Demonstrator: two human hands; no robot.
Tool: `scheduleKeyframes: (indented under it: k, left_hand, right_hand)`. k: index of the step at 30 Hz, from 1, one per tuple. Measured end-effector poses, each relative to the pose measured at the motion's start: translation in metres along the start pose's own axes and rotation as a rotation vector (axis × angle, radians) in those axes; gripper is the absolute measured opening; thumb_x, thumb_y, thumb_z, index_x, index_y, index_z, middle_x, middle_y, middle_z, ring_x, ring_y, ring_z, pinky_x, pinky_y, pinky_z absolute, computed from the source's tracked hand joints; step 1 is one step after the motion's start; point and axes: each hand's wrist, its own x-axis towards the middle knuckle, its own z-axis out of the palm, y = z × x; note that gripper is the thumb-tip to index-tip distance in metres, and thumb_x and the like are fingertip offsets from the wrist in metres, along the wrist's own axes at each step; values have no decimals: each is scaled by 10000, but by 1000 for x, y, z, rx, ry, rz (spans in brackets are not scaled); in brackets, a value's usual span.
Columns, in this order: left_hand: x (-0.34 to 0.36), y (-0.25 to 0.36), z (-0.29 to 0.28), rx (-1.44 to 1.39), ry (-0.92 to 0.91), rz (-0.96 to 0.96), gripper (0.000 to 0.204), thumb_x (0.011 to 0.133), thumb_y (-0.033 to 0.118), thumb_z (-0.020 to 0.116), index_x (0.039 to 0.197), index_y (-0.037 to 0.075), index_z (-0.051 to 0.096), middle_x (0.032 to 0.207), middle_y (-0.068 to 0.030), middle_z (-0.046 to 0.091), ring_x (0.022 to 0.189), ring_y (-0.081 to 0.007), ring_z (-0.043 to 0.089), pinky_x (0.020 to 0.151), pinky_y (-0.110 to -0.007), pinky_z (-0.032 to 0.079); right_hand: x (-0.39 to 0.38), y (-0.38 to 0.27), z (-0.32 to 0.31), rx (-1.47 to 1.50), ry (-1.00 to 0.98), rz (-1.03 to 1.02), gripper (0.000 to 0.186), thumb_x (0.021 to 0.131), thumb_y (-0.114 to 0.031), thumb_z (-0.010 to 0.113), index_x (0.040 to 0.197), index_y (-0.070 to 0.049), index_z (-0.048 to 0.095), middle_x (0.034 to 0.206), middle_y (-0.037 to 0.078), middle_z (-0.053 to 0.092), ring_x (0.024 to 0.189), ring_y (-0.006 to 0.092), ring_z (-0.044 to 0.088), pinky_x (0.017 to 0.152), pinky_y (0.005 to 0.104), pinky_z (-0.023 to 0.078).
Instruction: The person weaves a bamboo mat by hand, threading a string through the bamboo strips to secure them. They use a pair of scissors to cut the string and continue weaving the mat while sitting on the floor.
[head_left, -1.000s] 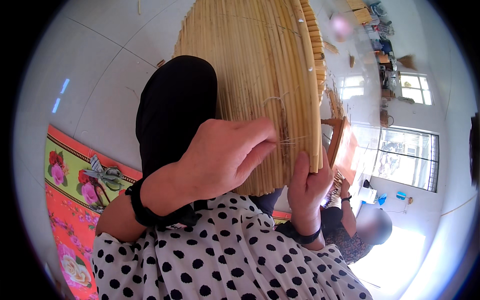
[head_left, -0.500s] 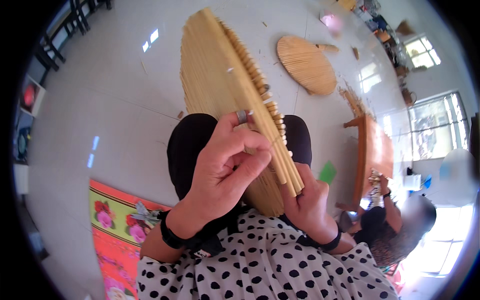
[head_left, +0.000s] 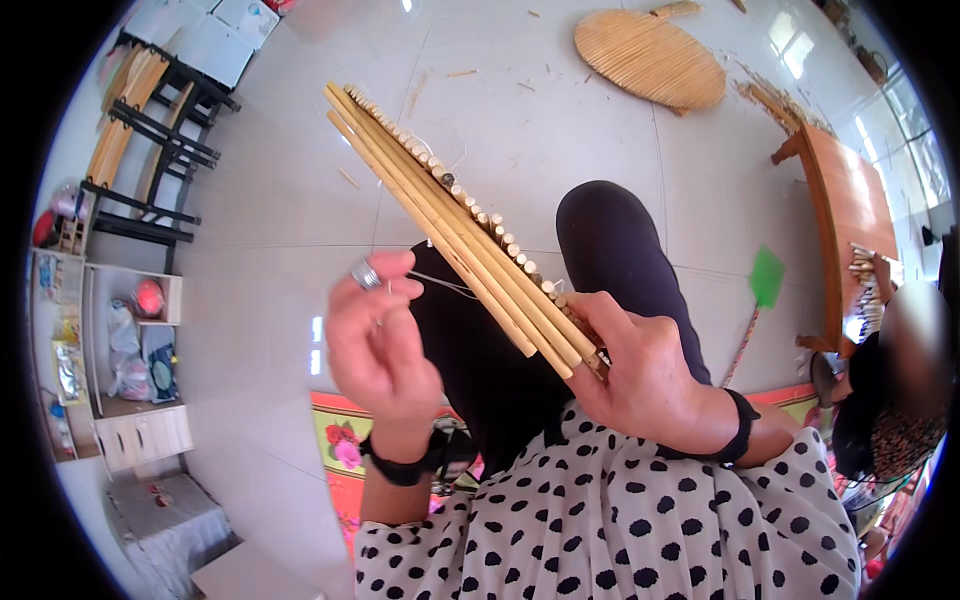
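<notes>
A panel of pale plant stalks (head_left: 440, 215) laid side by side and sewn together slants over my lap, seen nearly edge-on, with a row of round cut ends along one side. My right hand (head_left: 655, 375) is closed around its near lower end, thumb on top. To the left of the panel, my left hand (head_left: 385, 345) has its fingertips pinched together, with a metal ring or thimble (head_left: 365, 273) on one finger. A thin thread (head_left: 440, 283) runs taut from those fingertips to the stalks. Whether a needle is in the pinch is too small to see.
On the floor ahead lies a round stalk mat (head_left: 650, 60) beside scattered stalk scraps (head_left: 770, 105). A wooden table (head_left: 855, 215) stands at right, near another person (head_left: 895, 400). A green fly swatter (head_left: 767, 278) rests nearby. Shelves (head_left: 135, 340) and stacked black-legged furniture (head_left: 160, 150) line the left.
The panel has tipped from showing its broad face to nearly edge-on. My left hand has drawn away from it to the left, pulling thread. My view has shifted, showing more shelves.
</notes>
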Motion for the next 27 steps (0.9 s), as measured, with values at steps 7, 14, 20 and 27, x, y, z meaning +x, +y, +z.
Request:
scheduleKeyframes:
  k: [7, 14, 20, 27]
  left_hand:
    - [1, -22, 48, 81, 50, 273, 68, 990, 89, 412, 1032, 37, 422, 879, -123, 640, 819, -242, 553, 915, -414, 419]
    - [49, -12, 46, 75, -184, 316, 79, 956, 66, 404, 948, 15, 464, 609, -34, 519, 573, -145, 440, 783, -368, 418]
    - [46, -11, 45, -5, -90, 307, 90, 958, 93, 406, 936, 19, 452, 586, -41, 499, 550, -163, 424, 765, -396, 419]
    - [35, -11, 53, 120, 144, 272, 141, 1033, 194, 337, 964, 73, 357, 576, -24, 467, 584, -179, 429, 719, -415, 408]
  right_hand:
    - [-1, -2, 7, 79, 0, -56, 342, 785, -112, 713, 1041, 12, 522, 731, 138, 602, 582, 329, 623, 514, 398, 519]
    - [-2, 3, 9, 74, -39, -124, 506, 746, -181, 792, 1134, 42, 556, 762, 118, 608, 598, 279, 628, 535, 340, 522]
    - [-3, 10, 5, 125, -73, -178, 630, 711, -246, 826, 1194, 59, 561, 850, 148, 646, 632, 270, 654, 564, 327, 545]
    - [-4, 33, 5, 248, -83, -271, 663, 704, -259, 813, 1224, 62, 556, 1006, 171, 622, 761, 288, 664, 635, 341, 572]
